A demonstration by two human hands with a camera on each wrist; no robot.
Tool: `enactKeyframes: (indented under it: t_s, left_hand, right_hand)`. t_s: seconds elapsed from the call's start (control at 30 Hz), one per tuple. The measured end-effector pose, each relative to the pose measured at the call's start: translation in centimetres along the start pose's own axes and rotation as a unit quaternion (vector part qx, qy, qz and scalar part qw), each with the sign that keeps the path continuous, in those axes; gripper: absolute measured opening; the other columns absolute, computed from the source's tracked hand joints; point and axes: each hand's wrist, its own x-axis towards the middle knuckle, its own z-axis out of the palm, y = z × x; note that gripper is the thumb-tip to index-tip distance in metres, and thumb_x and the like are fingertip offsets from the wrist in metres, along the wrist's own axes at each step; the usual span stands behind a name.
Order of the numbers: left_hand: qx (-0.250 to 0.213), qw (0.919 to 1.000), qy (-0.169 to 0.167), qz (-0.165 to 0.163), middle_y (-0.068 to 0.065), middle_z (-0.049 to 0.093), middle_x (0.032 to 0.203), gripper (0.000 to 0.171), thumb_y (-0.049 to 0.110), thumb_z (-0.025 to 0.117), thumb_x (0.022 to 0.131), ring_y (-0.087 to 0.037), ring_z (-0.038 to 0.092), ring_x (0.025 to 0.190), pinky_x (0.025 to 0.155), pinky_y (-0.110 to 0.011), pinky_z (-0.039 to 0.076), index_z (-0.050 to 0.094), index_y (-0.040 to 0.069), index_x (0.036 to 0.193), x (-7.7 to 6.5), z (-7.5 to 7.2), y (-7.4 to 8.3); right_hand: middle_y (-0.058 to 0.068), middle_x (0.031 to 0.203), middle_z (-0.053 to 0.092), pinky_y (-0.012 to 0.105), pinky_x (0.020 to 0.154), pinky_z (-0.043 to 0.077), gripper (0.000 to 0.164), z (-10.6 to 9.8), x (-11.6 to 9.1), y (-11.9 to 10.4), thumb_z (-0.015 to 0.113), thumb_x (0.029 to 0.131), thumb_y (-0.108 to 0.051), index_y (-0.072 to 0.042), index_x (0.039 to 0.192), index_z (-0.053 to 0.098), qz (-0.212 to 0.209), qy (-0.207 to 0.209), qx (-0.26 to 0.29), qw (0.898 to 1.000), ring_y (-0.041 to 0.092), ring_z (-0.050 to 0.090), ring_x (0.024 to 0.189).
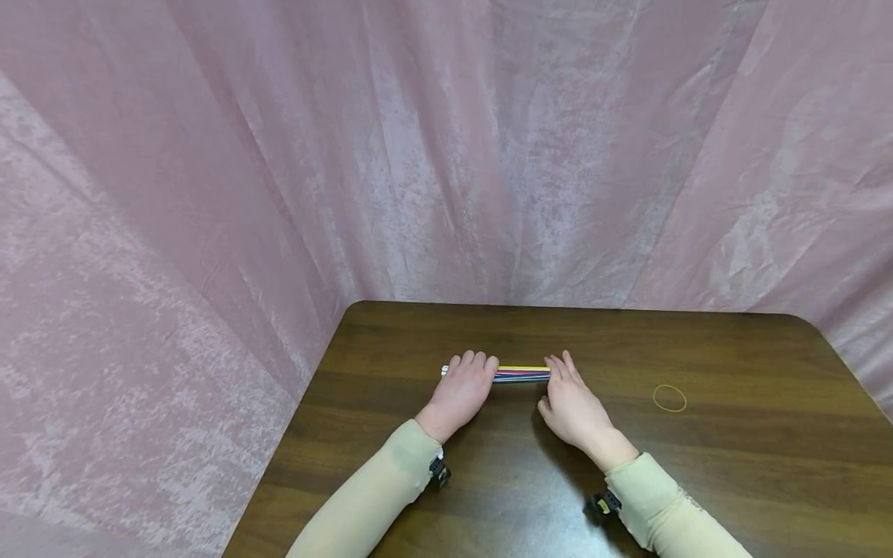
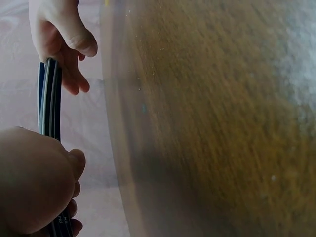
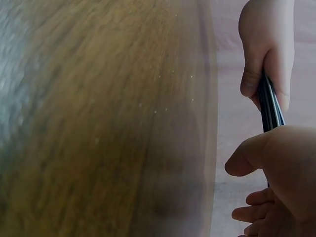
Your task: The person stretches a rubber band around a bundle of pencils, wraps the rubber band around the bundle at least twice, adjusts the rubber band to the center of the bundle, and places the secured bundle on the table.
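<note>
A bundle of slim, coloured pencils (image 1: 522, 374), with yellow, pink and dark blue sides, lies level above the table between both hands. My left hand (image 1: 466, 387) grips it near its left end, where pale tips stick out past the fingers. In the left wrist view the dark pencils (image 2: 51, 101) run from that grip toward the other hand. My right hand (image 1: 575, 403) meets the right ends with its palm side, fingers fairly straight and thumb apart from the bundle. In the right wrist view the right hand (image 3: 284, 173) partly hides the pencils (image 3: 270, 108).
A thin yellow rubber band (image 1: 670, 398) lies on the brown wooden table (image 1: 753, 434), right of the right hand. Pink velvety curtains (image 1: 446, 155) hang behind the table and along its left side. Both wrists carry small black cameras (image 1: 439, 471).
</note>
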Motion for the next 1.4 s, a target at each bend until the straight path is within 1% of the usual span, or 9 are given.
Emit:
enactKeyframes:
  t_s: [0.13,0.23,0.37,0.5,0.7,0.97,1.23,1.3,1.4]
  left_hand:
    - [-0.011,0.9999,-0.007,-0.001,-0.004,0.064,0.102,0.011,0.012,0.061,0.110,-0.021,0.057,0.093,0.079,-0.036,0.047,0.058,0.011,0.120,0.0,0.0,-0.1]
    - [-0.022,0.9997,-0.012,-0.006,-0.004,0.064,0.103,0.012,0.012,0.062,0.109,-0.021,0.057,0.094,0.079,-0.036,0.046,0.058,0.011,0.121,-0.1,0.0,-0.2]
    - [-0.033,0.9992,-0.020,-0.011,-0.004,0.064,0.104,0.012,0.012,0.062,0.109,-0.021,0.056,0.094,0.079,-0.035,0.045,0.059,0.011,0.121,-0.2,-0.1,-0.4]
    - [-0.040,0.9987,-0.027,-0.014,-0.004,0.064,0.103,0.012,0.012,0.062,0.109,-0.021,0.055,0.093,0.079,-0.035,0.044,0.059,0.011,0.121,-0.3,0.0,-0.5]
    - [-0.041,0.9985,-0.032,-0.019,-0.004,0.064,0.103,0.015,0.014,0.065,0.108,-0.021,0.053,0.092,0.081,-0.036,0.044,0.058,0.011,0.121,-0.4,0.2,-0.5]
    - [-0.049,0.9982,-0.033,-0.014,-0.005,0.064,0.103,0.017,0.014,0.067,0.107,-0.022,0.052,0.093,0.081,-0.037,0.044,0.058,0.010,0.121,-0.3,0.0,-0.6]
    - [-0.074,0.9958,-0.052,-0.009,-0.004,0.065,0.103,0.011,0.013,0.062,0.109,-0.021,0.052,0.091,0.080,-0.035,0.042,0.058,0.011,0.120,-0.7,-0.2,-0.9]
    - [-0.078,0.9952,-0.058,-0.009,-0.004,0.065,0.105,0.012,0.013,0.062,0.110,-0.021,0.052,0.092,0.081,-0.036,0.042,0.058,0.011,0.121,-0.7,-0.2,-0.9]
    - [-0.077,0.9953,-0.059,-0.009,-0.004,0.065,0.105,0.012,0.014,0.062,0.109,-0.021,0.053,0.093,0.081,-0.036,0.043,0.058,0.011,0.120,-0.8,-0.1,-1.0]
  right_hand:
    - [0.039,0.151,0.048,0.057,0.122,0.031,0.067,-0.1,0.0,0.1,0.070,0.092,-0.006,0.025,0.145,0.043,0.001,-0.004,0.009,1.000,0.056,0.032,0.151]
    - [0.038,0.154,0.046,0.058,0.121,0.031,0.069,-0.3,-0.1,0.2,0.068,0.093,-0.006,0.022,0.149,0.040,0.010,-0.009,0.033,0.999,0.055,0.030,0.153]
    - [0.036,0.157,0.044,0.059,0.121,0.030,0.071,-0.5,-0.1,0.5,0.066,0.094,-0.006,0.019,0.153,0.037,0.022,-0.007,0.058,0.998,0.053,0.028,0.154]
    - [0.035,0.158,0.044,0.059,0.121,0.030,0.072,-0.6,-0.1,0.5,0.066,0.093,-0.005,0.018,0.154,0.037,0.019,-0.002,0.061,0.998,0.053,0.028,0.154]
    - [0.036,0.159,0.042,0.059,0.121,0.030,0.071,-0.3,-0.2,0.0,0.067,0.095,-0.006,0.019,0.154,0.036,0.018,-0.016,0.061,0.998,0.053,0.026,0.155]
    - [0.039,0.159,0.040,0.059,0.122,0.029,0.074,-0.2,0.1,-0.6,0.069,0.095,-0.008,0.022,0.153,0.034,0.024,-0.025,0.049,0.998,0.054,0.025,0.155]
    - [0.037,0.159,0.041,0.059,0.121,0.031,0.073,-0.2,-0.1,-0.3,0.068,0.095,-0.006,0.020,0.155,0.033,0.013,-0.022,0.062,0.998,0.054,0.026,0.155]
    - [0.038,0.158,0.042,0.061,0.120,0.031,0.073,-0.1,-0.2,0.1,0.067,0.094,-0.006,0.020,0.154,0.034,0.008,-0.015,0.072,0.997,0.055,0.027,0.154]
    - [0.040,0.154,0.044,0.063,0.118,0.033,0.072,-0.1,-0.6,0.8,0.065,0.091,-0.005,0.020,0.152,0.036,0.002,0.008,0.088,0.996,0.057,0.030,0.151]
